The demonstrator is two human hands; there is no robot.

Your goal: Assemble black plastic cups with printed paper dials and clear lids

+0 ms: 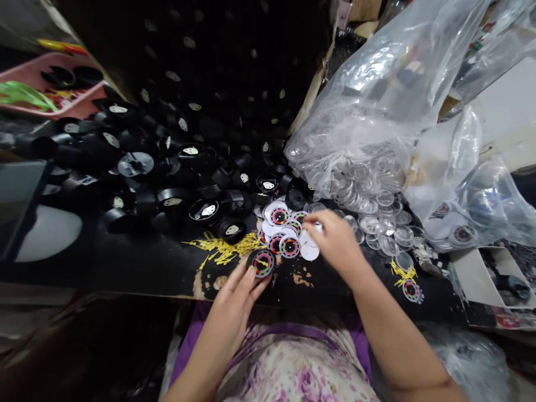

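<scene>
One black round case [262,263] with a printed dial and yellow pointer, held just above the table's front edge; two heaps of yellow pointers, the larger heap [228,249] left of the dials, the smaller heap [402,272] well to the right; at least five printed faces in the pile of dials [288,246], and one loose dial [412,291] beside the smaller heap; clear discs [364,184] and black housings [144,204], too many for me to count. From my remote station I see the left hand [238,290] closed around the case, thumb at its rim; the right hand [335,240] bent over the pile's right side, fingertips near the thumb; whether they pinch anything, I cannot tell. Black tabletop [167,273], worn in pale patches; one pink tray [90,97] at upper left; one large plastic bag [368,100] behind the discs; one open white box [473,273] at right.
</scene>
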